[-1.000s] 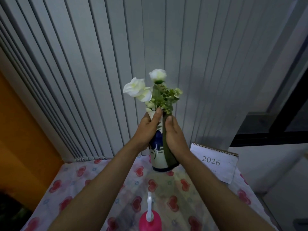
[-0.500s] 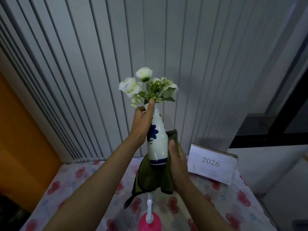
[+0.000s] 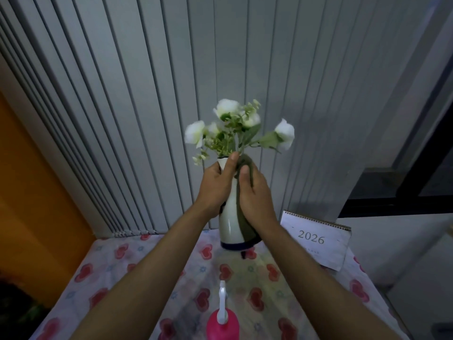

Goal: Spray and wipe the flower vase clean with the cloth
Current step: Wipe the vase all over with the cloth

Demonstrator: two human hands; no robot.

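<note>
A white vase [image 3: 230, 223] with a dark blue base band is held up above the table, white flowers [image 3: 235, 130] with green leaves sticking out of its mouth. My left hand [image 3: 215, 186] grips its neck and upper body from the left. My right hand [image 3: 255, 195] presses a dark green cloth [image 3: 245, 224] against the vase's right side, from the neck down to the base. A pink spray bottle [image 3: 222, 325] with a white nozzle stands at the near edge of the table.
The table [image 3: 117, 271] wears a white cover printed with red hearts. A desk calendar [image 3: 316, 239] marked 2026 stands at the right back. Grey vertical blinds [image 3: 147, 94] hang behind; an orange wall [image 3: 29, 192] is on the left.
The cloth hung below the vase half a second ago; now my right hand has slid up, pressing it along the vase's right side to the neck. The vase turned and the flowers swung right.
</note>
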